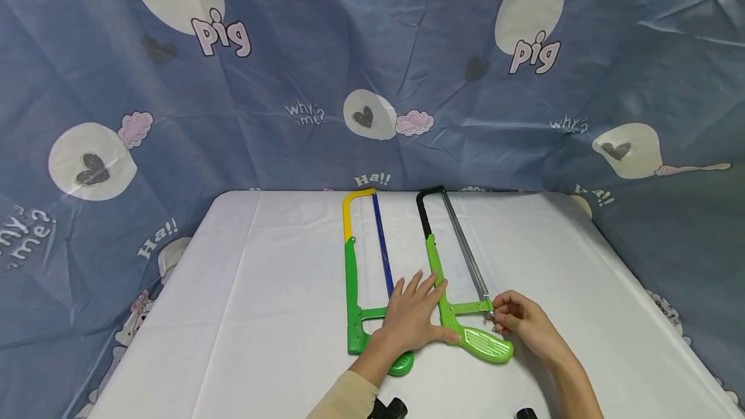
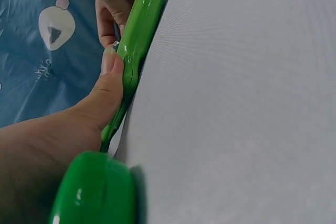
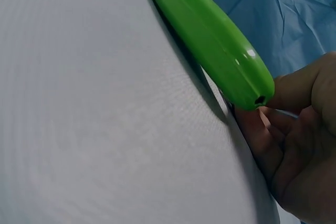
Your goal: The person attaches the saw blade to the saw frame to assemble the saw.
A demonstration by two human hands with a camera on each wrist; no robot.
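A light-green hacksaw [image 1: 483,345] with a black front frame lies on the white table, its grey blade [image 1: 465,244] on the right side. My left hand [image 1: 407,319] rests across its frame with fingers spread, and in the left wrist view the thumb [image 2: 107,85] presses the handle's side. At the blade's near end, my right hand [image 1: 526,323] pinches the small metal wing nut [image 1: 491,317] between thumb and fingers. In the right wrist view the handle [image 3: 215,40] hides those fingertips. Left of it lies a dark-green and yellow hacksaw [image 1: 352,290] with a blue blade, partly under my left hand.
The white-covered table [image 1: 279,302] extends to both sides of the saws. A blue printed cloth [image 1: 326,50] hangs behind and around it. Black pieces [image 1: 398,408] show at the bottom edge near my forearms.
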